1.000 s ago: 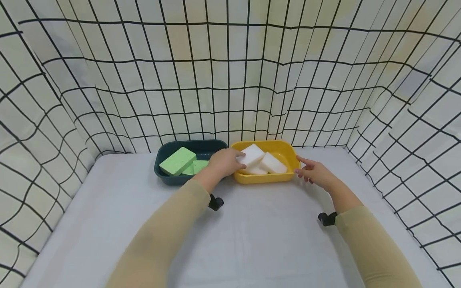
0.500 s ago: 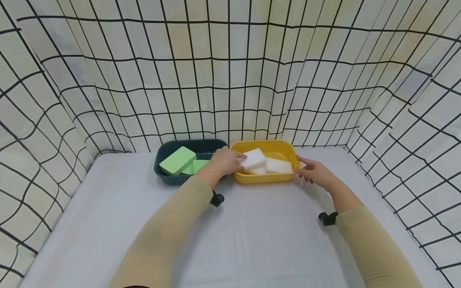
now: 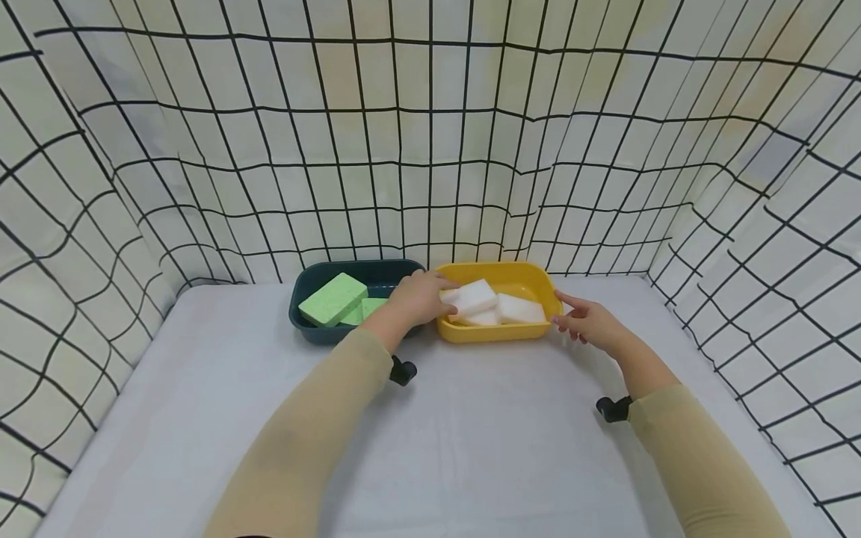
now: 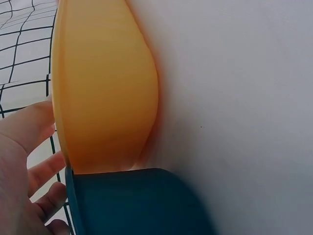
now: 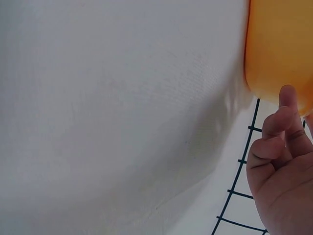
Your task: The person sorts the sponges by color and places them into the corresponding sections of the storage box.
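While the left hand [image 3: 418, 297] pinches the top white sponge [image 3: 473, 296] in the yellow tub [image 3: 498, 332], centre frame, the right hand [image 3: 587, 321] rests loosely curled, empty, against the tub's rim. Sponge looks light, squashy; best gripped across its short edges.

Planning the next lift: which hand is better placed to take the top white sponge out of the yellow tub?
Probably left. The left hand already grips the top white sponge; the right hand only rests at the yellow tub rim.
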`<act>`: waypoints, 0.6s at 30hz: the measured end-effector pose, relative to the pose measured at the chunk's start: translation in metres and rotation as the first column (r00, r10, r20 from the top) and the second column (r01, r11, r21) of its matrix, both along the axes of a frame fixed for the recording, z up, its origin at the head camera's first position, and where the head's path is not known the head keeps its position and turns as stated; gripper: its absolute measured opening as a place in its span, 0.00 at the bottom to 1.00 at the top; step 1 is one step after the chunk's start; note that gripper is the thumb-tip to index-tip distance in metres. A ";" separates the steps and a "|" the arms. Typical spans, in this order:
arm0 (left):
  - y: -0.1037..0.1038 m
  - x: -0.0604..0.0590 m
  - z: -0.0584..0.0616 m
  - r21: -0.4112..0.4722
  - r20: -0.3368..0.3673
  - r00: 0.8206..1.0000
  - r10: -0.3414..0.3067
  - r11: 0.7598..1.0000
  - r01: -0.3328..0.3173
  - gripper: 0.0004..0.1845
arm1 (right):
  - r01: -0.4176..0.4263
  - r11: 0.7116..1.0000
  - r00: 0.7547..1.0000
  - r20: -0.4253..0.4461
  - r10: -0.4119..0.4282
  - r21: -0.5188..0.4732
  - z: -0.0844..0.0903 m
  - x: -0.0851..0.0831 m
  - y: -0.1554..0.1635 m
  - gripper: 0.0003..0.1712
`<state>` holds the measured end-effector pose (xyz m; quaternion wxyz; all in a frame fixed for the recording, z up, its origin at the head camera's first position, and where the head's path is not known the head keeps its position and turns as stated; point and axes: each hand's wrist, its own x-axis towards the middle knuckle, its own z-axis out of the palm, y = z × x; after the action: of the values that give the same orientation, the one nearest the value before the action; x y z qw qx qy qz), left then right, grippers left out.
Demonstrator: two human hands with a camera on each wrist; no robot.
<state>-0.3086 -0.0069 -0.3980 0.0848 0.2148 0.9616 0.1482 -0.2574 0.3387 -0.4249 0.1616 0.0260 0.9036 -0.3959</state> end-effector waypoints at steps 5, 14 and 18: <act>-0.005 0.002 0.005 0.029 -0.033 0.999 -0.012 1.000 0.013 0.29 | -0.009 1.000 1.000 0.003 0.009 -0.001 -0.001 -0.002 0.000 0.44; -0.013 0.005 0.006 0.041 -0.048 0.999 0.000 0.999 0.002 0.30 | -0.013 1.000 1.000 -0.008 0.013 -0.002 -0.002 -0.005 0.001 0.45; -0.016 0.007 0.007 0.060 -0.043 0.999 0.010 0.998 -0.008 0.31 | -0.020 1.000 1.000 -0.021 0.019 -0.009 -0.003 -0.006 0.003 0.46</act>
<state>-0.3016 -0.0226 -0.3909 0.0568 0.2162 0.9593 0.1728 -0.2637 0.3421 -0.4280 0.1561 0.0123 0.9037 -0.3985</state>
